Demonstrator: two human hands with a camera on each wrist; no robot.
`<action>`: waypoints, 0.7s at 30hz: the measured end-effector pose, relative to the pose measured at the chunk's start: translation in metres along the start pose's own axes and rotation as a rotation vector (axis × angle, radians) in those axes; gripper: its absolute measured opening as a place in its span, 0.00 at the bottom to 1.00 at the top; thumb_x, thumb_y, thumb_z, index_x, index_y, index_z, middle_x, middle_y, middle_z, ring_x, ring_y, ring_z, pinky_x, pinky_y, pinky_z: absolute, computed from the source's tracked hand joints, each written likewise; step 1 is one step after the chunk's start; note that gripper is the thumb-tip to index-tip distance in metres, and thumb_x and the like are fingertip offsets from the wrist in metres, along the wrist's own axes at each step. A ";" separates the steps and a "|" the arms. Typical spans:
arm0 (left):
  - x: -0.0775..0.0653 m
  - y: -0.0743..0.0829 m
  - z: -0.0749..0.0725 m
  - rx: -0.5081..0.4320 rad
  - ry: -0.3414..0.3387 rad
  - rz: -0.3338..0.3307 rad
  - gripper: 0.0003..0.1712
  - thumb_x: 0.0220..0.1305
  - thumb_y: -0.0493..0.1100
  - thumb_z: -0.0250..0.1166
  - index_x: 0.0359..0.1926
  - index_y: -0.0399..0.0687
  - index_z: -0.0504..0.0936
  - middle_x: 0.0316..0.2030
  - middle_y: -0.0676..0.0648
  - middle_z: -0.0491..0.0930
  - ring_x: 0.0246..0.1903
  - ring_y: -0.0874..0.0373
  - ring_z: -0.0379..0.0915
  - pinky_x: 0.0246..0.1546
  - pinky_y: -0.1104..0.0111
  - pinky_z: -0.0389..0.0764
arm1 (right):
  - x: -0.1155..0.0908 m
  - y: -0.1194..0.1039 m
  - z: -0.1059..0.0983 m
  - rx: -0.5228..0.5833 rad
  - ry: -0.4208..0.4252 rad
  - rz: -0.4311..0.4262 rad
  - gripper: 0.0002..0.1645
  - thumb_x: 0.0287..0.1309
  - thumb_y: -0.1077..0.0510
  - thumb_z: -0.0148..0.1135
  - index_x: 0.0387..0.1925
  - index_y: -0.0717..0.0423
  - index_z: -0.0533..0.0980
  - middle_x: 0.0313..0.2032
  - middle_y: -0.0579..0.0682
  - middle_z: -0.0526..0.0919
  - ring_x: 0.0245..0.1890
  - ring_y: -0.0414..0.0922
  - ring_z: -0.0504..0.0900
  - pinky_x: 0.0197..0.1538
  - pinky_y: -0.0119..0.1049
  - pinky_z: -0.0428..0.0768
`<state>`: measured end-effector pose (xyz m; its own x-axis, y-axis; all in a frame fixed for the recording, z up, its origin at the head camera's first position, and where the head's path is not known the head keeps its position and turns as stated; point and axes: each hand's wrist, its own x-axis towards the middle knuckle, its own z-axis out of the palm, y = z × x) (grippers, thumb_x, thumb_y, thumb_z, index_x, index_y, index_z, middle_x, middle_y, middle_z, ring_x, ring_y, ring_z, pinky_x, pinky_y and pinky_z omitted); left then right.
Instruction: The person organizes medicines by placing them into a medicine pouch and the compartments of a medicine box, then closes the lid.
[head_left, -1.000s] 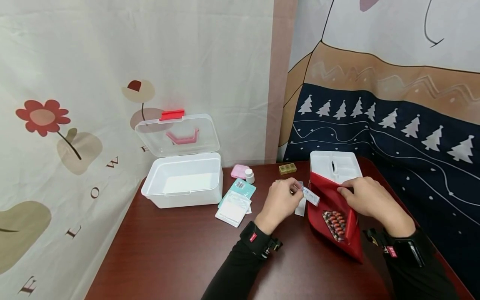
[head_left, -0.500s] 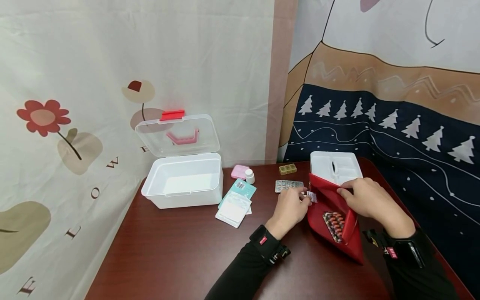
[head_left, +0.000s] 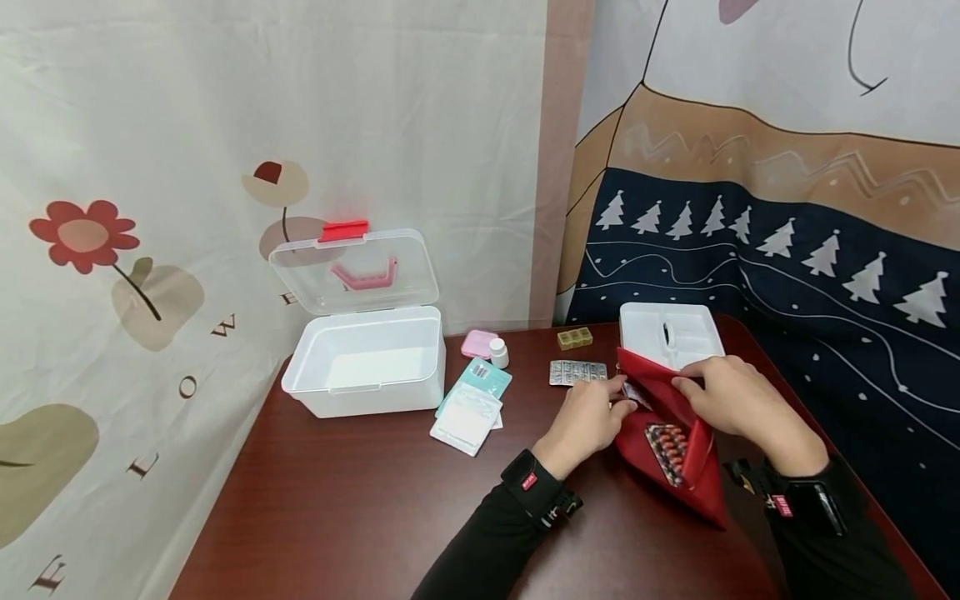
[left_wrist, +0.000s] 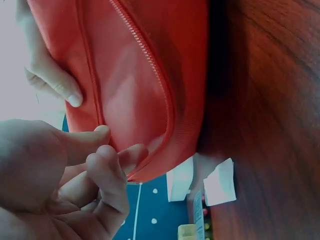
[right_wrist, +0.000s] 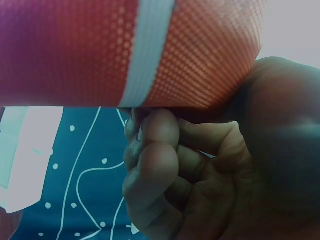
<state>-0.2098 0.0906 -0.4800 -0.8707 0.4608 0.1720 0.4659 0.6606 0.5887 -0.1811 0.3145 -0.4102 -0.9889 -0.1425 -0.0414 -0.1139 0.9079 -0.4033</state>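
A red zippered pouch (head_left: 660,442) lies aslant on the right of the table, its mouth spread open. A blister strip of red-brown capsules (head_left: 667,452) shows on it. My right hand (head_left: 742,406) grips the pouch's upper rim between thumb and fingers; in the right wrist view the curled fingers (right_wrist: 155,170) sit against its red mesh side. At the opposite edge of the mouth is my left hand (head_left: 588,421), its thumb and fingers pinching a small white printed packet (head_left: 636,395) that is mostly inside. The left wrist view shows the fingers bent at the zipper (left_wrist: 145,47), packet hidden.
A white box with a raised clear lid (head_left: 367,367) stands at left. Near it lie teal and white packets (head_left: 471,404), a pink case (head_left: 477,342) and a white bottle (head_left: 498,352). A silver blister pack (head_left: 576,372), yellow pill box (head_left: 575,337) and white tray (head_left: 667,329) are behind.
My left hand has moved right with the small packet, which has slid into the pouch's mouth. The silver blister pack has come into view behind that hand. The right hand keeps its hold.
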 end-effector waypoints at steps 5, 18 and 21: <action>0.000 -0.003 -0.006 -0.055 0.062 0.056 0.17 0.82 0.47 0.65 0.64 0.49 0.90 0.47 0.53 0.95 0.35 0.73 0.83 0.33 0.82 0.78 | 0.000 0.000 -0.001 -0.003 0.000 0.000 0.22 0.78 0.54 0.63 0.56 0.69 0.87 0.34 0.55 0.88 0.26 0.44 0.78 0.27 0.39 0.75; 0.001 -0.029 -0.008 0.216 -0.067 0.022 0.11 0.75 0.43 0.70 0.52 0.55 0.95 0.46 0.56 0.94 0.48 0.62 0.88 0.49 0.71 0.85 | 0.000 0.002 -0.001 0.007 0.001 -0.006 0.19 0.79 0.55 0.59 0.53 0.66 0.88 0.29 0.49 0.86 0.23 0.42 0.78 0.27 0.38 0.74; 0.001 -0.032 -0.003 0.298 -0.192 0.042 0.10 0.71 0.41 0.72 0.48 0.57 0.95 0.45 0.57 0.92 0.46 0.63 0.86 0.46 0.70 0.84 | 0.000 0.003 -0.002 0.008 -0.003 -0.006 0.20 0.79 0.55 0.59 0.53 0.66 0.88 0.29 0.49 0.86 0.23 0.42 0.78 0.27 0.38 0.74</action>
<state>-0.2259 0.0679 -0.4962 -0.8176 0.5754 0.0226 0.5506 0.7696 0.3235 -0.1813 0.3178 -0.4094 -0.9880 -0.1489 -0.0420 -0.1188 0.9040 -0.4106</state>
